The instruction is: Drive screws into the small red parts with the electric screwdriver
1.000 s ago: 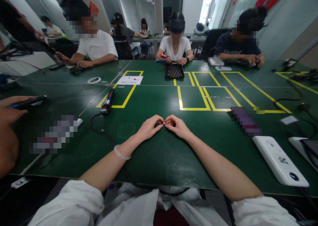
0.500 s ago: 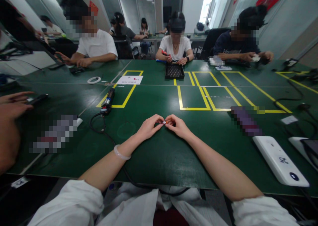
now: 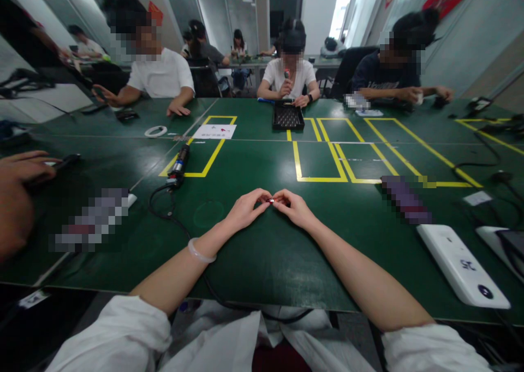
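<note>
Between my fingertips is a tiny red and whitish piece [image 3: 271, 201], too small to tell its kind. My left hand [image 3: 249, 207] pinches it from the left, thumb and index finger closed, with a pale bangle on that wrist. From the other side my right hand [image 3: 293, 207] pinches the same piece with thumb and fingers. Both hands meet low over the green table [image 3: 282, 257], and the fingers hide most of the piece.
A black tool with a cable [image 3: 179, 162] lies left, beyond my left hand. A pixelated phone [image 3: 405, 198] and a white power bank [image 3: 462, 264] lie right. Across the table, a person works over a black tray [image 3: 288, 117]. Yellow tape outlines [image 3: 321, 179] mark the table.
My hands stay almost in place; the small piece between them shows less orange and more red. Across the table, a person has raised a red-tipped tool upright, and another person's hand has lowered onto the table.
</note>
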Available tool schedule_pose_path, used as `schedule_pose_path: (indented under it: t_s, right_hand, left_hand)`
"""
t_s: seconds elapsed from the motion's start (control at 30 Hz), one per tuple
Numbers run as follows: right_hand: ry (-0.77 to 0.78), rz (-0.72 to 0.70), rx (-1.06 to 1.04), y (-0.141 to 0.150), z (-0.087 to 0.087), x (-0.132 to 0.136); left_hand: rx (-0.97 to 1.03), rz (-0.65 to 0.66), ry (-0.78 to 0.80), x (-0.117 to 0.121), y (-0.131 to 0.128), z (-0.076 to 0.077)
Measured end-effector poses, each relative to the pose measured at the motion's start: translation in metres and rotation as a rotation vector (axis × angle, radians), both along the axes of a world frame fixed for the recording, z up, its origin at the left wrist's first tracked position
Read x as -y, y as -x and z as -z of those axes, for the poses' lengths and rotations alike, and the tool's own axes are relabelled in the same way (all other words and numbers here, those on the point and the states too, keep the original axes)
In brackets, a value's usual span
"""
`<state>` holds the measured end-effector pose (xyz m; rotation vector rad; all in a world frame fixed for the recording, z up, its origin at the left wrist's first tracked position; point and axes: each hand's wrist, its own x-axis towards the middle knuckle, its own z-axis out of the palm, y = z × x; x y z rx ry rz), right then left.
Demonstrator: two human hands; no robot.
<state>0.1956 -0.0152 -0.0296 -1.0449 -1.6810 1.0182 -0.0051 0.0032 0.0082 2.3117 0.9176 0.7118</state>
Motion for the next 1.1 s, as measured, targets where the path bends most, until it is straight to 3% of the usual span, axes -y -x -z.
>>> schedule_pose_path:
  t_s: [0.4, 0.53, 0.63, 0.73, 0.87, 0.97, 1.1]
  right_hand:
    - [-0.031, 0.034, 0.047, 0.001, -0.003, 0.001]
    - [-0.025, 0.07, 0.068, 0.0, -0.001, -0.001]
    - [-0.013, 0.07, 0.085, -0.002, 0.001, -0.002]
    - [-0.015, 0.065, 0.094, -0.002, 0.002, -0.002]
    - [-0.006, 0.064, 0.095, -0.001, -0.001, 0.0]
    - [0.004, 0.063, 0.094, 0.0, -0.002, 0.001]
    - [0.005, 0.061, 0.097, 0.001, -0.003, 0.001]
  left_hand:
    - [-0.027, 0.003, -0.015, 0.001, 0.0, -0.002]
    - [-0.068, -0.052, -0.077, -0.012, 0.009, -0.007]
    - [-0.119, -0.252, -0.21, -0.038, 0.036, -0.012]
    - [-0.243, -0.613, -0.342, -0.068, 0.084, -0.013]
    - [-0.392, -1.012, -0.323, -0.093, 0.157, -0.009]
    - [-0.479, -1.122, -0.173, -0.099, 0.194, -0.003]
    - [-0.516, -1.095, 0.013, -0.105, 0.213, 0.003]
